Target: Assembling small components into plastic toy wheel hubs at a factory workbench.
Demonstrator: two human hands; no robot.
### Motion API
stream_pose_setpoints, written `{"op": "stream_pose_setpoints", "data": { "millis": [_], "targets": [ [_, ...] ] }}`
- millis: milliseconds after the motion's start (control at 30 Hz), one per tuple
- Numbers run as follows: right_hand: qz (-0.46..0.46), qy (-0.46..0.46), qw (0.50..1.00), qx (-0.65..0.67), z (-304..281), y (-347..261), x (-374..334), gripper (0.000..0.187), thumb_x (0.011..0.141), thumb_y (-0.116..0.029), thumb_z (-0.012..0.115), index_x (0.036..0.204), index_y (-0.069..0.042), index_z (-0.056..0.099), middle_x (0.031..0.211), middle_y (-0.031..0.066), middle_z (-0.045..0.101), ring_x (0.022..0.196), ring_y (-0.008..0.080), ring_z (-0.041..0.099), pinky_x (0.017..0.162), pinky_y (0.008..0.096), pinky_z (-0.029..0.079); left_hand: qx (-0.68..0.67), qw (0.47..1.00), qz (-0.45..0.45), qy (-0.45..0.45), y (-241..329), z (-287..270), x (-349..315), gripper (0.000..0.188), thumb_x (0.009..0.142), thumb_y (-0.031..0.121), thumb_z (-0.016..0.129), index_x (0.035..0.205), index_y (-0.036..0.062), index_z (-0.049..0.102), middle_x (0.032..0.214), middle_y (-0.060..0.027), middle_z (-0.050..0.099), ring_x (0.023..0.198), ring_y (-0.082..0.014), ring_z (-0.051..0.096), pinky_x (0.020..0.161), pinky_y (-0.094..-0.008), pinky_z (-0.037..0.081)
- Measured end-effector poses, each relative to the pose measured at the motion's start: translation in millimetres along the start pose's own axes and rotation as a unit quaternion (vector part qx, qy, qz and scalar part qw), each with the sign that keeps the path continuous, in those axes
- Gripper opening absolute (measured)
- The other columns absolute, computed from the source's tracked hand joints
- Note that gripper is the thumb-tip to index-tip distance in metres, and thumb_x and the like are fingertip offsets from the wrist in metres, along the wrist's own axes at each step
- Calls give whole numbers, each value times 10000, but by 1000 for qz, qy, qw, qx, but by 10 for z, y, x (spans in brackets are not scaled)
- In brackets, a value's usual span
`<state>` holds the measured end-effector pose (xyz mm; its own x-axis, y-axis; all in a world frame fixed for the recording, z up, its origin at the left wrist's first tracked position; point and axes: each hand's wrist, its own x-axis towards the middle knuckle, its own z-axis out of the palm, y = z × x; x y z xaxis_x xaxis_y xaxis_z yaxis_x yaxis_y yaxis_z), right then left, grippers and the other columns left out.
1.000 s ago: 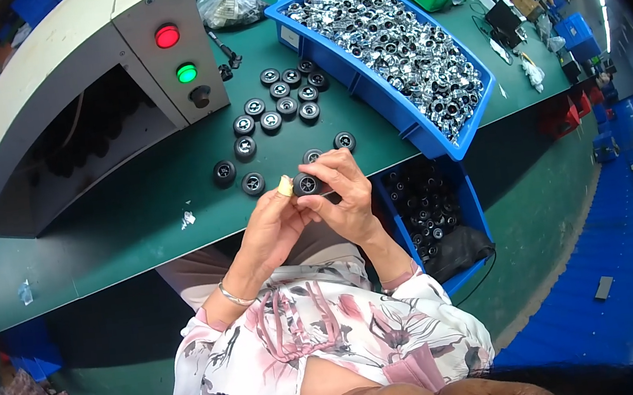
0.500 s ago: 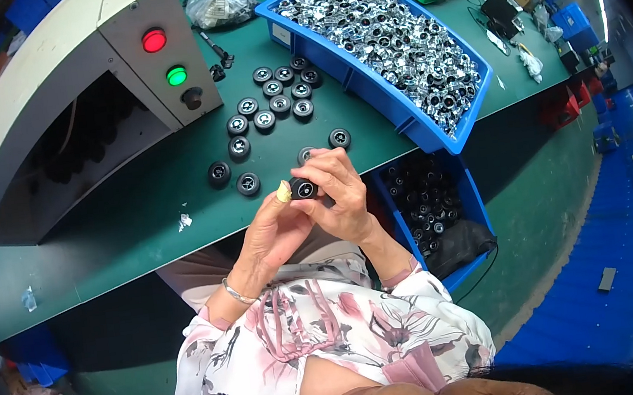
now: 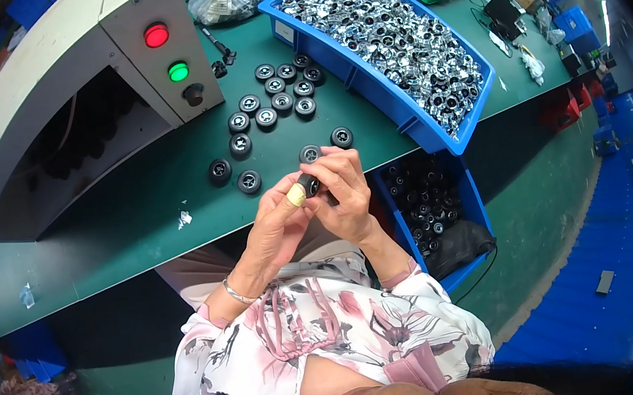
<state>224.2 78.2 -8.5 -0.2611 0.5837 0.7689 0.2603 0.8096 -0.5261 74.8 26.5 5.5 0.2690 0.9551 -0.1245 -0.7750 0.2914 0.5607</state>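
Observation:
Both my hands meet over the table's near edge, closed around one small black wheel (image 3: 312, 185). The thumb of my left hand (image 3: 278, 216), wrapped in yellow tape, presses on the wheel's left side. My right hand (image 3: 341, 195) pinches it from the right with thumb and fingers, hiding part of it. Just beyond my fingertips lies a wheel with a grey hub (image 3: 310, 154), and a black wheel (image 3: 341, 137) rests to its right. Several more black wheels (image 3: 266, 118) lie loosely grouped on the green table (image 3: 146, 209), hubs facing up.
At left stands a beige machine (image 3: 154, 75) with a red light, a green light and a dark opening. A blue bin (image 3: 401, 121) of shiny clear-and-black parts sits at the back right. Below the table edge, a second blue bin (image 3: 476, 203) holds black wheels and dark cloth.
The wheel between my hands has turned, its hub now facing more to the right. My left thumb has moved right, over the wheel's side.

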Motion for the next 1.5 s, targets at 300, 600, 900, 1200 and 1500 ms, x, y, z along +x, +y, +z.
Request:
{"op": "stream_pose_setpoints", "data": {
  "millis": [300, 600, 900, 1200, 1500],
  "targets": [
    [87, -34, 994, 52, -58, -35, -97, 516, 739, -11, 793, 1234, -4, 649, 1148, 145, 638, 1027, 318, 587, 882, 390, 506, 523, 791, 311, 67, -13, 11, 84, 359, 787, -26, 727, 1127, -55, 615, 1004, -143, 639, 828, -211, 657, 742, -310, 543],
    [269, -40, 921, 279, -93, -85, -116, 444, 840, 66, 683, 1277, 7, 632, 1202, 136, 605, 1063, 217, 597, 926, 318, 499, 452, 846, 277, 57, 43, 15, 5, 399, 859, -16, 704, 1238, -51, 586, 1162, -116, 595, 1024, -188, 634, 862, -291, 555],
    [183, -82, 952, 232, -34, -91, -22, 200, 835, 58, 735, 1026, 64, 675, 1014, 101, 653, 926, 164, 612, 792, 275, 500, 481, 826, 281, 87, 71, -122, -189, 202, 925, 17, 689, 1100, -52, 616, 1119, -76, 580, 935, -120, 621, 826, -243, 536],
    [308, -79, 854, 413, 127, -262, -38, 152, 895, -22, 720, 1019, 54, 675, 952, 65, 634, 839, 124, 626, 732, 245, 517, 280, 938, 184, 84, 177, -166, -384, 248, 918, 158, 740, 1055, -33, 660, 998, -39, 621, 862, -92, 596, 722, -234, 500],
    [354, -140, 824, 419, 327, -485, -124, 131, 977, -93, 648, 1024, 27, 623, 923, 19, 626, 836, 69, 618, 747, 218, 511, 175, 962, 163, 129, 157, -244, -740, 297, 921, 174, 738, 1123, -22, 642, 961, -42, 671, 810, -78, 581, 707, -222, 471]
  ]
}}
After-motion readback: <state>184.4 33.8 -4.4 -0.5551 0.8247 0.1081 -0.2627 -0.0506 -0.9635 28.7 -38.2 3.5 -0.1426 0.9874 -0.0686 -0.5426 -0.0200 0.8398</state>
